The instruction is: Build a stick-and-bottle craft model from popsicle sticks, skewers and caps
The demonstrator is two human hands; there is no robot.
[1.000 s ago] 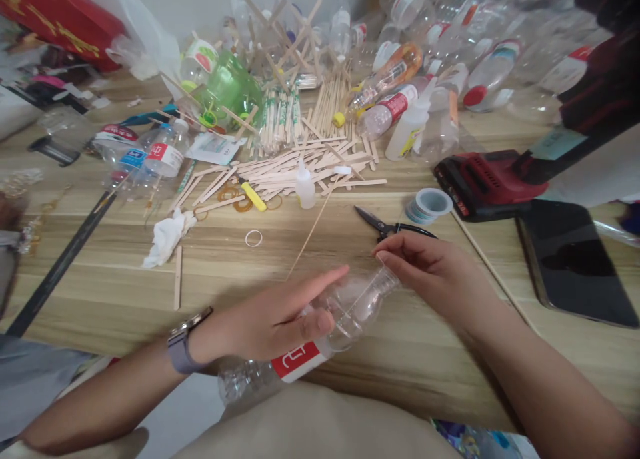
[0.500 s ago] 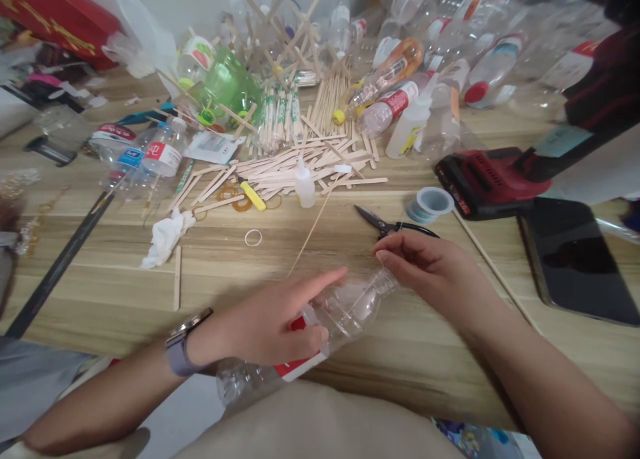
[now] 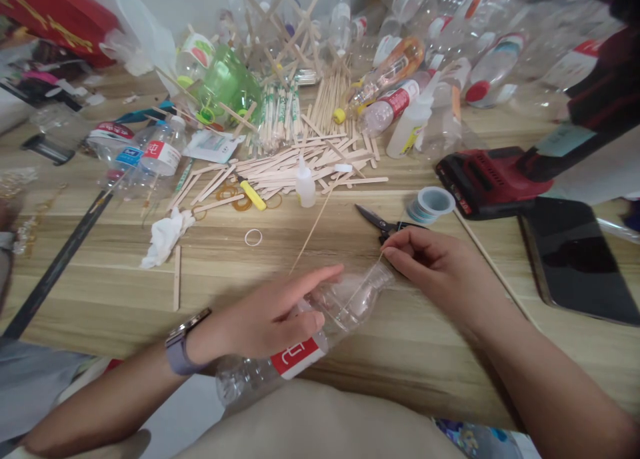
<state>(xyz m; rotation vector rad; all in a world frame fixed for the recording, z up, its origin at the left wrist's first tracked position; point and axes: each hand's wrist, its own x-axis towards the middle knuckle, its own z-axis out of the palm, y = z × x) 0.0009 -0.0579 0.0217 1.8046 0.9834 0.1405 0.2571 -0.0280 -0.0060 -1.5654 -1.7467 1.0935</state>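
A clear plastic bottle (image 3: 345,305) with a red label lies tilted across the table's near edge, neck pointing away to the right. My left hand (image 3: 270,319) grips its middle, index finger stretched along it. My right hand (image 3: 430,262) is pinched at the bottle's mouth on a thin stick or thread that runs down inside the bottle; I cannot make out which. A long thin skewer (image 3: 313,229) lies on the table just beyond my left index finger. Black scissors (image 3: 380,222) lie right behind my right hand.
Beyond lie a heap of flat wooden craft sticks (image 3: 295,165), a small glue bottle (image 3: 305,185), rubber bands (image 3: 253,237), a crumpled tissue (image 3: 165,235), a tape roll (image 3: 430,204), a red power tool (image 3: 493,179), a dark phone (image 3: 575,259) and several empty bottles (image 3: 395,105). A black rod (image 3: 55,269) lies at left.
My right hand has drawn slightly back and right from the bottle mouth, pulling the thin strand out. The left hand has turned the bottle a little, so the red label shows again.
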